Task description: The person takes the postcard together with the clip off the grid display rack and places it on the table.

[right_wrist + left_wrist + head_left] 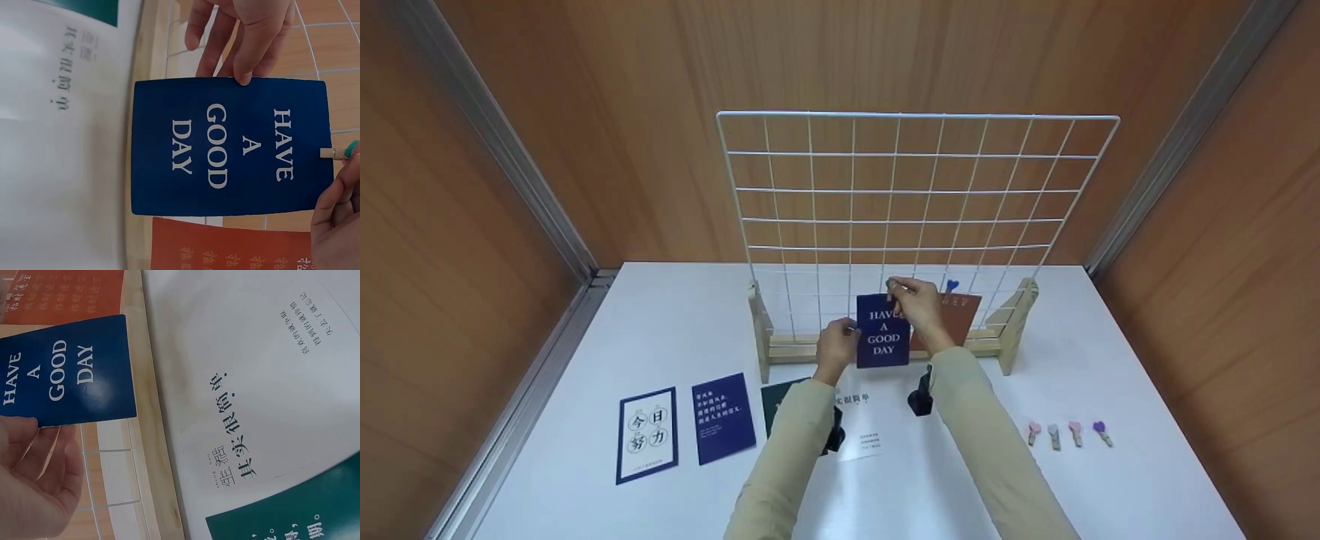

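A dark blue card reading "HAVE A GOOD DAY" stands upright against the lower part of a white wire grid. My left hand pinches its left edge between thumb and fingers. At the card's top edge, my right hand pinches a small wooden clip with a green end; in the right wrist view its jaws overlap the card. Just right of it, an orange card hangs under a blue heart clip, partly covered by the right hand and forearm.
Wooden feet hold up the grid. On the white table lie a white blue-bordered card, a dark blue text card, a green card and a white card. Several heart clips, one of them purple, lie at the right.
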The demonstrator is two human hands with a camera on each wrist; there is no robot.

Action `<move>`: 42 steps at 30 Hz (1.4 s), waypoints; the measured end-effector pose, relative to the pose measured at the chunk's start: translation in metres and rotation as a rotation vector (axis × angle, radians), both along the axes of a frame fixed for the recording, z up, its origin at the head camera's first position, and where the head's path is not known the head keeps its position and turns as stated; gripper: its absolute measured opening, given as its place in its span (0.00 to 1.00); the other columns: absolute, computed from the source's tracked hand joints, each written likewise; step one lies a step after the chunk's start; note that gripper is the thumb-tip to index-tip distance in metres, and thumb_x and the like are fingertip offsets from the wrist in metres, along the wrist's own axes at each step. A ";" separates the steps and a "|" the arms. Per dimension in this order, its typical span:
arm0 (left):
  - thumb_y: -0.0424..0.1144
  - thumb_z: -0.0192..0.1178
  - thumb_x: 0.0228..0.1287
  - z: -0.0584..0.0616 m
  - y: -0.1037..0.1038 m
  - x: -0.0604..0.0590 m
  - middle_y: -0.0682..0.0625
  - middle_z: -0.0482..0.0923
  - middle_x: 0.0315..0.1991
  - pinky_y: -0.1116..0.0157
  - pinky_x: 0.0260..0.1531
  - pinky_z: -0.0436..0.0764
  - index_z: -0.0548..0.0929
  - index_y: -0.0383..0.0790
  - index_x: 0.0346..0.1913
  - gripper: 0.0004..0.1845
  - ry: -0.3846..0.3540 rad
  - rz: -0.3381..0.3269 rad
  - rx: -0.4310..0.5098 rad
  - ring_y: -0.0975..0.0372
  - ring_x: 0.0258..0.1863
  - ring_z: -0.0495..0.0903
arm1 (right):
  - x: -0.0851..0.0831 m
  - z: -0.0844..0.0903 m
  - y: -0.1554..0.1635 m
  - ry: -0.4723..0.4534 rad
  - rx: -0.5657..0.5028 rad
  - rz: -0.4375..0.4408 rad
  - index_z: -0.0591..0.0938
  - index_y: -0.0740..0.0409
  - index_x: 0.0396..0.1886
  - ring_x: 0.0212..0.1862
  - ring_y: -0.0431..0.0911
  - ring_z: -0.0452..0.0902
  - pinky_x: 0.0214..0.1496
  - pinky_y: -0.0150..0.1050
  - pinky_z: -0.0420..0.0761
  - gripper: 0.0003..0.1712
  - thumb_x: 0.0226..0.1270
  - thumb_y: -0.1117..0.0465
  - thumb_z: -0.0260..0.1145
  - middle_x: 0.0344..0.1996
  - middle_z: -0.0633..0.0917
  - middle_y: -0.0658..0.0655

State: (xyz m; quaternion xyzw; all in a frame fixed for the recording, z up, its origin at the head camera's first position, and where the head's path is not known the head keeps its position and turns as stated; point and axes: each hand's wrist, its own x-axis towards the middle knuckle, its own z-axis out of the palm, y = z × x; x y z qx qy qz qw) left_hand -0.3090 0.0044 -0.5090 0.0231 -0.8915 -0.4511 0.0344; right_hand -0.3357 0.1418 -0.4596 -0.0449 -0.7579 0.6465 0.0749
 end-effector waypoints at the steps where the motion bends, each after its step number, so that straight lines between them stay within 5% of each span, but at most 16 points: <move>1: 0.34 0.54 0.59 0.000 0.000 0.000 0.47 0.79 0.30 0.62 0.31 0.74 0.80 0.35 0.39 0.08 -0.002 -0.001 -0.001 0.58 0.29 0.77 | 0.000 0.000 0.000 0.003 0.009 -0.005 0.79 0.66 0.45 0.12 0.37 0.64 0.14 0.27 0.65 0.14 0.62 0.64 0.58 0.15 0.75 0.57; 25: 0.31 0.55 0.58 -0.003 -0.002 -0.001 0.45 0.79 0.29 0.63 0.30 0.75 0.81 0.32 0.37 0.07 0.036 -0.029 0.024 0.58 0.28 0.77 | -0.001 0.004 0.002 0.119 0.172 -0.051 0.83 0.62 0.36 0.12 0.38 0.65 0.13 0.28 0.61 0.10 0.58 0.62 0.61 0.15 0.77 0.62; 34: 0.31 0.54 0.59 -0.005 -0.003 -0.001 0.46 0.78 0.30 0.65 0.30 0.75 0.80 0.33 0.40 0.08 -0.040 -0.034 0.041 0.59 0.29 0.76 | 0.001 0.003 0.006 0.151 0.114 -0.049 0.82 0.62 0.38 0.13 0.41 0.65 0.13 0.28 0.62 0.10 0.59 0.65 0.60 0.15 0.76 0.64; 42: 0.32 0.54 0.59 -0.009 -0.008 0.002 0.46 0.78 0.31 0.65 0.29 0.76 0.80 0.33 0.40 0.09 -0.034 -0.061 0.049 0.59 0.29 0.77 | 0.004 0.001 0.009 0.165 0.085 -0.047 0.82 0.64 0.39 0.12 0.39 0.64 0.12 0.26 0.62 0.10 0.58 0.65 0.61 0.14 0.76 0.62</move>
